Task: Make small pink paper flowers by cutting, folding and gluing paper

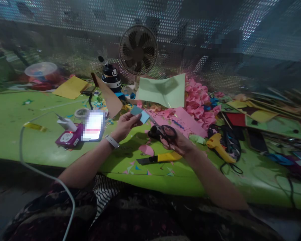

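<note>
At centre, the left hand (pixel 125 124) has its fingers clamped on blue paper (pixel 144 117), seemingly not fully cut; the right hand's (pixel 178 142) fingers grip scissors (pixel 159 125). Trimmed scraps (pixel 137 167) already lie below.

Pale wristband (pixel 112 141), dark patterned clothing (pixel 137 216)

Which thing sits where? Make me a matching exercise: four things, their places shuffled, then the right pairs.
1. Light-blue paper piece
2. Black-handled metal scissors
3. Yellow-handled knife
4. Round dark-bladed fan

A. Before the perforated screen
B. In the right hand
C. On the green tabletop, near its front edge
D. In the left hand

Pairs: 1-D, 2-B, 3-C, 4-A
</note>
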Motion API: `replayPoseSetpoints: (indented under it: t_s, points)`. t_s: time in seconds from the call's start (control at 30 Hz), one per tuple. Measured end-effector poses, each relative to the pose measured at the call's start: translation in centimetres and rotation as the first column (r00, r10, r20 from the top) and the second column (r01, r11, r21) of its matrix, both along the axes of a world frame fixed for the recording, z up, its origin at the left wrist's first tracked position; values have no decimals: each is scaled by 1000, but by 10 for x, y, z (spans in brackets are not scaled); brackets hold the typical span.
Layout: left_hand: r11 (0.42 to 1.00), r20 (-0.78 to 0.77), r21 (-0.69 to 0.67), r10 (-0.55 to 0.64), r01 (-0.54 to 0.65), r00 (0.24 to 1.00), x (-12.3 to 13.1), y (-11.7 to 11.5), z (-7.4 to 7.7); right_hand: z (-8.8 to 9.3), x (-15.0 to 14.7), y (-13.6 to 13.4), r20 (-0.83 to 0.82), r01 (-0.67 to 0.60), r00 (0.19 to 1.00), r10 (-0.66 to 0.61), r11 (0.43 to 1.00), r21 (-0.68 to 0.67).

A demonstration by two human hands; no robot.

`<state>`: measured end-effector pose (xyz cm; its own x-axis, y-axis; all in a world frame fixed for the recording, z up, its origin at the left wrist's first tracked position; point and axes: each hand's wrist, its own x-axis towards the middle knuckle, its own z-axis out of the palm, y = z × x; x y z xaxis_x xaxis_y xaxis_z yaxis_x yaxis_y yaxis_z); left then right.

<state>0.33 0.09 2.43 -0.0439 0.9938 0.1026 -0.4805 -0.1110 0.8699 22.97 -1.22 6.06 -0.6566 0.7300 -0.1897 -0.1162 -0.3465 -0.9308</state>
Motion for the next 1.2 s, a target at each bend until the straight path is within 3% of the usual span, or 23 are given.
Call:
replayPoseSetpoints:
  t_s: [0.17,0.53,1.2]
  points:
    - [1000,-6,22,6,-6,1000,-2,2,-2,3,0,-2,32,-9,999,7,999,54]
    - [1000,-38,-23,-4,4,999,-1,0,-2,-1,2,2,-11,-19,1000,18,999,-49]
    - [998,-29,-51,24,-25,999,-3,1,-3,-3,2,3,7,-18,1000,19,998,-64]
